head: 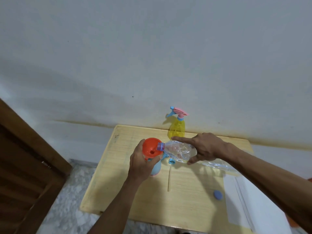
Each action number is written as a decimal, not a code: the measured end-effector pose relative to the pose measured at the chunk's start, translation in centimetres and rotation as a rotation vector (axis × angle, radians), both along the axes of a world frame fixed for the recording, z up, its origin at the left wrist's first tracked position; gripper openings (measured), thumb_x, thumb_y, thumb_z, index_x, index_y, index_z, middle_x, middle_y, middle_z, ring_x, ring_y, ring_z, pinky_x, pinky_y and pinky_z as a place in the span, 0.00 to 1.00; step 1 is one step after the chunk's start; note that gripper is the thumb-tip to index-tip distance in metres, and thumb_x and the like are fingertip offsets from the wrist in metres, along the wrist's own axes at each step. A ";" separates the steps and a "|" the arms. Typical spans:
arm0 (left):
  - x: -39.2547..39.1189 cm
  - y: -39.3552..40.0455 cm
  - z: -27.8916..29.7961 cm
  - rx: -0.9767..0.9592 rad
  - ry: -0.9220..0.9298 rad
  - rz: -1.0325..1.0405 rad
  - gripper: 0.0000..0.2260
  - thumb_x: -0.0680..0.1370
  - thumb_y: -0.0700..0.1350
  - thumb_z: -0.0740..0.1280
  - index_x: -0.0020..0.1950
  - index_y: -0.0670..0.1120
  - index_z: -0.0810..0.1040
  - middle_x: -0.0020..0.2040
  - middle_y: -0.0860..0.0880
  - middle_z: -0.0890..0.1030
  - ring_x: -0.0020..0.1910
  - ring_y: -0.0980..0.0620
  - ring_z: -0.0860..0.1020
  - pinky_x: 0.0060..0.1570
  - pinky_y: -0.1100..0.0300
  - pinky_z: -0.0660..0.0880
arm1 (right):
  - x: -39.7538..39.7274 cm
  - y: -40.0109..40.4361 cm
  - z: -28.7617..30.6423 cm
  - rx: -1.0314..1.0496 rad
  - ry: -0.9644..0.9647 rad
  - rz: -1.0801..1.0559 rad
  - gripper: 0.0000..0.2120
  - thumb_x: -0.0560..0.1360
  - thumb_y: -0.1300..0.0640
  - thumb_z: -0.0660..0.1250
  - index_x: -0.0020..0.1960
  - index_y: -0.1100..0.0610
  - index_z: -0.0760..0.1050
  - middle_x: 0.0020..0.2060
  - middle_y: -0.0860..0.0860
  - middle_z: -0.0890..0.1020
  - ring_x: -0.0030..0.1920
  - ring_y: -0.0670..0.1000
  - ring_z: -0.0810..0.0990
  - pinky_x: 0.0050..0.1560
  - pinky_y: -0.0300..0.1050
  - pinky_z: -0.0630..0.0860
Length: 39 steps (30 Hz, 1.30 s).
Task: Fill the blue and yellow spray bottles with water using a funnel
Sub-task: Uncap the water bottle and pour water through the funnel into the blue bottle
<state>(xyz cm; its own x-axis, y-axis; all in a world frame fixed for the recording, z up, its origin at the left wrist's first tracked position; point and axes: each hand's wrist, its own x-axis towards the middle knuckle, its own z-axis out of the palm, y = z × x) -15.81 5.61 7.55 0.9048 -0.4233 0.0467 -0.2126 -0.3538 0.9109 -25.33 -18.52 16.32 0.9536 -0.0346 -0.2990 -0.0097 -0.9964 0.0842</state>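
Tipping the clear water bottle (179, 152) with my right hand (206, 147) — forefinger straight — into the orange funnel (151, 149); my left hand (143, 163) grips the blue spray bottle (156, 168) — the yellow spray bottle (177, 128) stands behind.

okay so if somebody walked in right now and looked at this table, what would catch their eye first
Most likely the bright orange funnel near the table's left side, seated on the blue spray bottle and steadied by the left hand. The right hand tips a crumpled clear water bottle with its mouth over the funnel. Behind them, the yellow spray bottle stands against the wall with its pink and blue sprayer on.
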 end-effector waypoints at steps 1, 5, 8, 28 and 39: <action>0.0 0.0 0.0 0.003 -0.006 0.000 0.36 0.67 0.51 0.80 0.71 0.50 0.69 0.59 0.55 0.77 0.55 0.54 0.77 0.54 0.57 0.77 | 0.0 0.0 0.0 -0.005 0.003 -0.002 0.48 0.69 0.27 0.67 0.77 0.28 0.40 0.35 0.48 0.72 0.40 0.55 0.73 0.39 0.47 0.68; 0.0 0.0 -0.1 0.007 -0.010 0.000 0.36 0.67 0.51 0.80 0.71 0.50 0.68 0.60 0.55 0.76 0.56 0.53 0.77 0.55 0.55 0.78 | 0.0 0.0 0.1 -0.021 -0.006 0.006 0.47 0.70 0.26 0.66 0.78 0.29 0.39 0.34 0.47 0.70 0.39 0.55 0.72 0.39 0.47 0.67; 0.0 0.0 -0.1 0.003 -0.009 -0.006 0.37 0.67 0.51 0.80 0.72 0.50 0.68 0.59 0.55 0.75 0.56 0.53 0.76 0.56 0.54 0.78 | 0.0 0.0 0.0 -0.019 -0.009 0.011 0.47 0.70 0.27 0.67 0.78 0.29 0.40 0.35 0.47 0.71 0.41 0.56 0.74 0.39 0.47 0.67; -0.2 0.1 0.4 -0.001 -0.031 -0.013 0.31 0.68 0.49 0.80 0.63 0.60 0.65 0.51 0.65 0.73 0.49 0.60 0.75 0.50 0.61 0.74 | -0.9 -0.7 -2.7 0.161 -0.118 -0.038 0.50 0.67 0.23 0.66 0.75 0.26 0.35 0.52 0.51 0.86 0.52 0.58 0.82 0.49 0.50 0.78; 0.0 -0.2 0.0 0.000 0.018 0.026 0.37 0.67 0.50 0.80 0.72 0.51 0.68 0.57 0.55 0.74 0.55 0.53 0.74 0.54 0.59 0.72 | -5.3 3.3 -3.8 0.732 -0.727 -0.483 0.52 0.62 0.30 0.76 0.77 0.28 0.47 0.50 0.45 0.84 0.51 0.46 0.84 0.55 0.45 0.79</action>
